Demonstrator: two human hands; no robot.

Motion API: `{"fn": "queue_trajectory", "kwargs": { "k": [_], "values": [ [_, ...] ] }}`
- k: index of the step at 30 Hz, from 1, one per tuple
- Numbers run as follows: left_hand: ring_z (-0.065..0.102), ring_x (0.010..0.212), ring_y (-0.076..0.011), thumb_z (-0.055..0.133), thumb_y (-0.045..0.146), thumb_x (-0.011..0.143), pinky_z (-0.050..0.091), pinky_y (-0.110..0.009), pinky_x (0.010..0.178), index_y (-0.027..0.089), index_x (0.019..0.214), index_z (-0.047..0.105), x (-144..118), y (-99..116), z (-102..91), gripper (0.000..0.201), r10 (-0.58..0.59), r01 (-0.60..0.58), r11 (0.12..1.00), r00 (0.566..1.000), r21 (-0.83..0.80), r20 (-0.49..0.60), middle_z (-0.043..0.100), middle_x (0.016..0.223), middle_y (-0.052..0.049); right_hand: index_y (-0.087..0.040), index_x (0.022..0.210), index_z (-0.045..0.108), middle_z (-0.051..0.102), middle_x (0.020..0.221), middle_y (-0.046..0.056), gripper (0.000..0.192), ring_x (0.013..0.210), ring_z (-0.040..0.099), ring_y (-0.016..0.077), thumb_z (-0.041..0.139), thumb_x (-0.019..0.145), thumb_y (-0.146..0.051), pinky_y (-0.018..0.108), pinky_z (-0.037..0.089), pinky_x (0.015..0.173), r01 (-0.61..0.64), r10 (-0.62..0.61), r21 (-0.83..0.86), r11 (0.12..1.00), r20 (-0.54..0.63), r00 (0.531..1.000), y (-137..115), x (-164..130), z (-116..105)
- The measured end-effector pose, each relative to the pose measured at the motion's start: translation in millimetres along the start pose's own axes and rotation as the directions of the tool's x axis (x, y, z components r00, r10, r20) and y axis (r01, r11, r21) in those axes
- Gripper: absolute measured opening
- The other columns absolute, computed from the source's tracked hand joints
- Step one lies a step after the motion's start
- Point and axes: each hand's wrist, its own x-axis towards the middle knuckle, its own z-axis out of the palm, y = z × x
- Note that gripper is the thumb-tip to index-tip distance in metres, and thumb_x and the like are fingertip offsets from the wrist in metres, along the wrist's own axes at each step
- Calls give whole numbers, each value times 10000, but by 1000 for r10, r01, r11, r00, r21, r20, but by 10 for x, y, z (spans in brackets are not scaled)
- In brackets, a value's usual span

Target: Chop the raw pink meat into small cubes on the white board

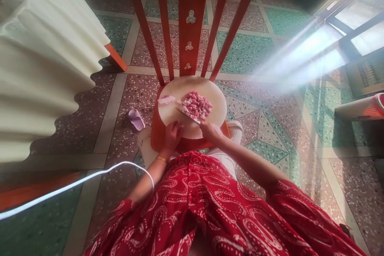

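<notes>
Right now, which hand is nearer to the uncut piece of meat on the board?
Left. The left hand rests on the board just below the uncut piece; the right hand holds the knife farther right.

my knife (188,114) lies low and slantwise across the near half of the round pale board (216,106), its blade pointing up and to the left, its edge down against the wood. my right hand (211,131) is wrapped around its handle at the near rim of the board. the blade's tip is at the near-left side of the heap of pink diced meat (196,105), small rough cubes piled near the middle. a larger uncut pale pink piece (166,100) lies flat at the left side. my left hand (173,135) rests curled on the near edge, holding nothing.
</notes>
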Motion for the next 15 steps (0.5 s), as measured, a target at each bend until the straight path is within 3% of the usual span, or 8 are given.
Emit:
{"fn": "queue_trajectory", "kwargs": {
  "k": [7, 15],
  "values": [
    [563, 915, -205, 479, 232, 866, 473, -359, 825, 181, 942, 609, 21, 1, -11, 159, 51, -52, 998, 999, 30, 16, 612, 939, -82, -191, 1175, 474, 601, 1042, 160, 288, 752, 664, 203, 311, 942, -233, 295, 495, 615, 28, -28, 2, 1000, 26, 999, -212, -121, 16],
    [569, 873, -220, 480, 236, 864, 486, -382, 793, 187, 890, 596, -10, -126, 91, 128, 55, -55, 998, 998, 3, 24, 610, 857, -79, -146, 1083, 520, 665, 883, 124, 240, 877, 652, 233, 341, 929, -188, 323, 500, 716, 191, -189, 18, 982, -56, 980, -595, 358, -107]
  ]
}}
